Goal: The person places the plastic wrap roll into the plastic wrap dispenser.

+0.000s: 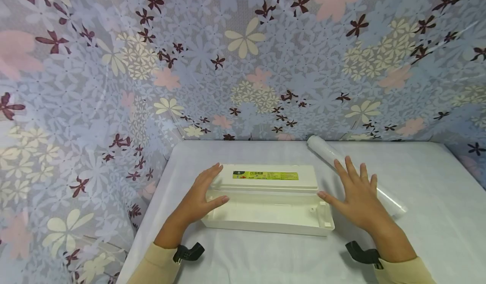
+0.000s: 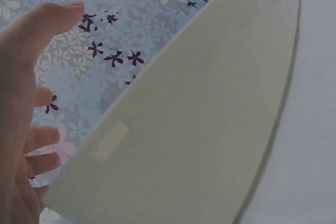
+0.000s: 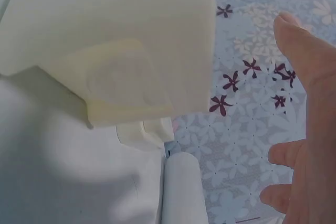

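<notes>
A cream plastic cling film dispenser box (image 1: 262,214) lies on the table with its lid (image 1: 224,178) swung back and a yellow-green label on it. Its trough holds nothing. My left hand (image 1: 199,196) is at the box's left end, fingers extended and thumb over the trough; whether it touches is hard to tell. Near the right end my right hand (image 1: 358,201) spreads its fingers, thumb by the lid's corner, holding nothing. Behind that hand a roll of cling film (image 1: 322,148) lies slantwise, partly covered by it. The right wrist view shows the box end (image 3: 184,51) and the roll (image 3: 184,192).
A white cloth covers the table (image 1: 243,254). Flower-patterned fabric (image 1: 243,77) hangs behind the table and along its left side. A dark wrist-camera mount sits on each wrist.
</notes>
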